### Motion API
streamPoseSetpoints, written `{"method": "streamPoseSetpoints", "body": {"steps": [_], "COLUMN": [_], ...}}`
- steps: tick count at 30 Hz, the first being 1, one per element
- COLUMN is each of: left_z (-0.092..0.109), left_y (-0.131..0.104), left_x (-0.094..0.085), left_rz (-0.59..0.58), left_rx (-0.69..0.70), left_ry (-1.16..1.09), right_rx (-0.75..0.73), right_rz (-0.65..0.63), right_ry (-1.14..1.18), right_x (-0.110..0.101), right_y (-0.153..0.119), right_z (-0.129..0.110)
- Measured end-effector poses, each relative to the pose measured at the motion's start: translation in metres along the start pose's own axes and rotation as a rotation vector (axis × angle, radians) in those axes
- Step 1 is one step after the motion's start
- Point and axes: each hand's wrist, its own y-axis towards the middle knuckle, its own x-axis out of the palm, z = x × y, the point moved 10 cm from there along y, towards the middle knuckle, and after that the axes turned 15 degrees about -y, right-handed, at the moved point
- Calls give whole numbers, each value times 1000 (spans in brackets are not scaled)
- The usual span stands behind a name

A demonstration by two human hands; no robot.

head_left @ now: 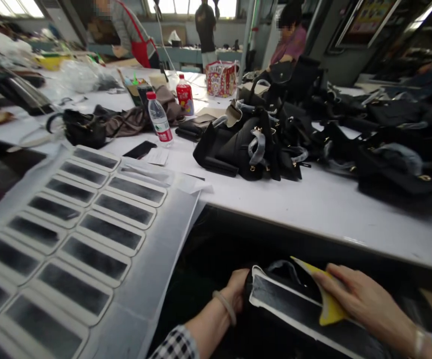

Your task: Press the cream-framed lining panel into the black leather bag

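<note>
My left hand [238, 286], a band at its wrist, grips the end of a black handbag [249, 281] low in front of me. A dark panel with a white border [294, 299] lies along the bag's upturned side. My right hand [365, 294] is closed on a thin, bent yellow sheet [330, 301] over that panel; whether it is cloth or card I cannot tell. Behind the panel shows a loop wrapped in clear plastic [286, 271]. The bag's lower part is lost in dark shadow.
Left of me, a pale sheet [171, 239] carries rows of dark, white-bordered panels [113, 232]. Black bags [253, 144] are heaped on the white table [275, 209] ahead. A water bottle [159, 119], a red bottle [184, 94] and a phone [140, 149] stand or lie there. People are farther back.
</note>
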Motion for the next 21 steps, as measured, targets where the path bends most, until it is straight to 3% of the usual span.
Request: {"method": "streamPoseSetpoints", "body": {"steps": [4,8,13,21], "left_z": [0,1,7,29], "left_y": [-1,1,-1,-30], "left_x": [6,10,3,-9], "left_rz": [-34,-74,-34,-54], "left_rx": [1,17,82,283], "left_ry": [24,7,-14,-31], "right_rx": [-278,-540,-702,-799], "right_rz": [34,67,74,90], "right_ry": [-260,-296,-295,-285], "right_x": [4,8,5,3], "right_y": [41,60,71,73], "right_z": [-95,-151,-179,-192]}}
